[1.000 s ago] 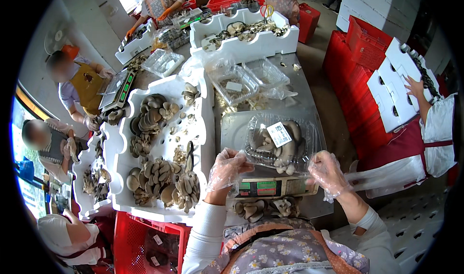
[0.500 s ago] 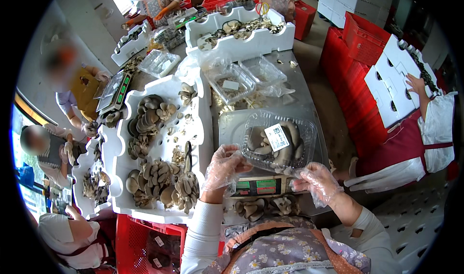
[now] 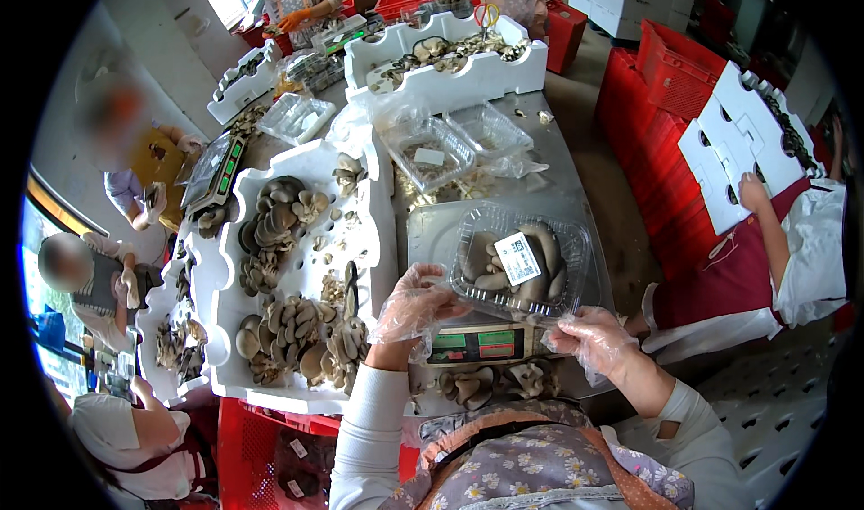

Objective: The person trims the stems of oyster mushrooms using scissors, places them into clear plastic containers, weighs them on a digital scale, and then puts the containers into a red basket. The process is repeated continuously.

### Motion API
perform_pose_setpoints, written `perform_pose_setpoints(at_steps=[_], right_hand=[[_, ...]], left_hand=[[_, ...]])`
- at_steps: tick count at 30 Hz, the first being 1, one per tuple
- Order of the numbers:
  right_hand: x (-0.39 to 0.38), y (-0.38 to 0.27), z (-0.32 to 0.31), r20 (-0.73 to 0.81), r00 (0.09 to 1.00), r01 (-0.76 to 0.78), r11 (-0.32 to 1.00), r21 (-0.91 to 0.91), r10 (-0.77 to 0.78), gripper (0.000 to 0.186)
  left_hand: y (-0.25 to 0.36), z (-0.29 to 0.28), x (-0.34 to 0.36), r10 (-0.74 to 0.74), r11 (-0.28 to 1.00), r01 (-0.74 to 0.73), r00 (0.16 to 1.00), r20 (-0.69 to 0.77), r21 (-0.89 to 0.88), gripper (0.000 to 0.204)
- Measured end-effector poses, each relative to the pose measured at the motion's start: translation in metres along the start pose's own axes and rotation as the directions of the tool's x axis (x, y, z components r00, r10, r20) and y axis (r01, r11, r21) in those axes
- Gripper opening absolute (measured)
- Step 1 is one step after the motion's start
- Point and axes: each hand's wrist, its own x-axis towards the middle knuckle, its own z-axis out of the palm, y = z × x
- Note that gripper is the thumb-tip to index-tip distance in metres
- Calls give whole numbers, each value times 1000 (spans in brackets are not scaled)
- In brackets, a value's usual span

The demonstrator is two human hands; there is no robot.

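Observation:
A clear plastic container of grey oyster mushrooms, its lid closed and bearing a white label, rests on the metal plate of a scale. My left hand, in a thin clear glove, has its fingers closed at the container's near left corner. My right hand, gloved the same way, pinches the near right corner. Below the container shows the scale's display. More oyster mushrooms lie between the scale and my apron.
Left of the scale stands a white foam box with mushroom clusters; another foam box with scissors is at the far end. Open plastic containers lie beyond the scale. Red crates and a co-worker with a foam box are at right.
My hands stay at the container's near corners, with the left wrist shifted slightly. At right, the co-worker's hand has moved down along the foam box. A co-worker at left has raised a hand.

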Motion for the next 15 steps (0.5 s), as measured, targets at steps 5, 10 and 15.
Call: perform_pose_setpoints(at_steps=[5,10,15], right_hand=[[1,9,-1,-35,997,64,995,71,-62,15],[1,5,2,-20,997,79,996,50,-78,12],[5,-6,2,13,999,40,998,-46,-40,11]], left_hand=[[14,10,-6,-199,949,176,978,-61,-262,45],[16,12,-4,-207,954,186,976,-69,-237,45],[-13,-2,0,-46,997,44,998,-34,-67,36]])
